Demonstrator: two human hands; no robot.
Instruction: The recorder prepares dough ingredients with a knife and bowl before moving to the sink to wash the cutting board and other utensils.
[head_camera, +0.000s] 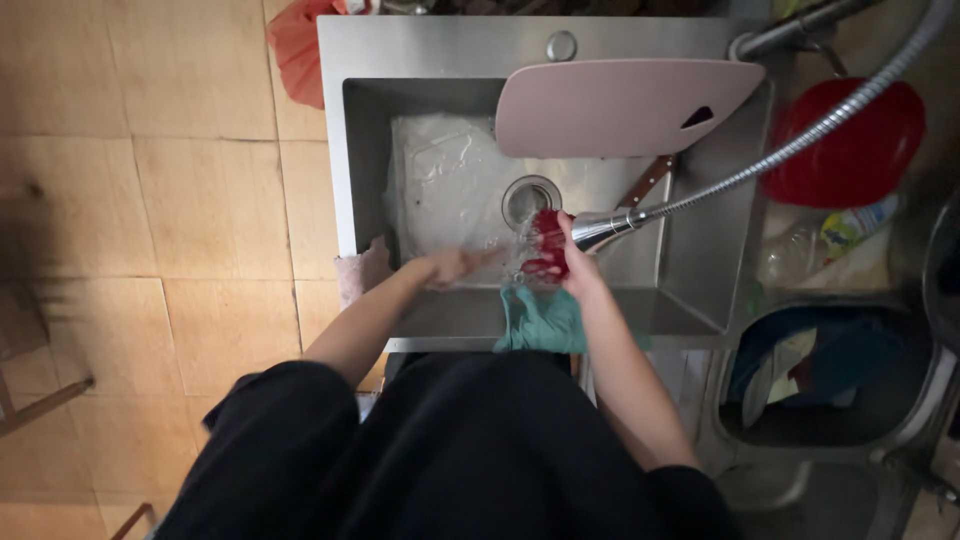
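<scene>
Over a stainless steel sink (340, 150) set against a wall of pale tile, a person in dark clothing is leaning in with both arms reaching across the front rim. Inside the basin, open room is lying mostly to the left and centre, where a sheet of clear plastic (450, 180) is spreading over the floor around the round drain (530, 198); the upper right is being crowded by a pink cutting board (620, 105) bridging the back and right edges, with a brown-handled tool (648, 180) poking out beneath it. The right hand (575, 265) is closing around a small red object (548, 245), holding it just below the drain and right at the nozzle of a pull-out sprayer (600, 228), whose ribbed metal hose (800, 140) is running off toward the upper right. The red piece is looking wet and glossy, deep crimson, its exact form too blurred by running water to tell. The left hand (450, 265) is stretching flat, fingers open and gripping nothing, just beside the red object with water splashing between them. A teal cloth (540, 320) is draping over the sink's front edge between the forearms. Off to the right, a red bowl (860, 140) is sitting near a lined bin (830, 370)
</scene>
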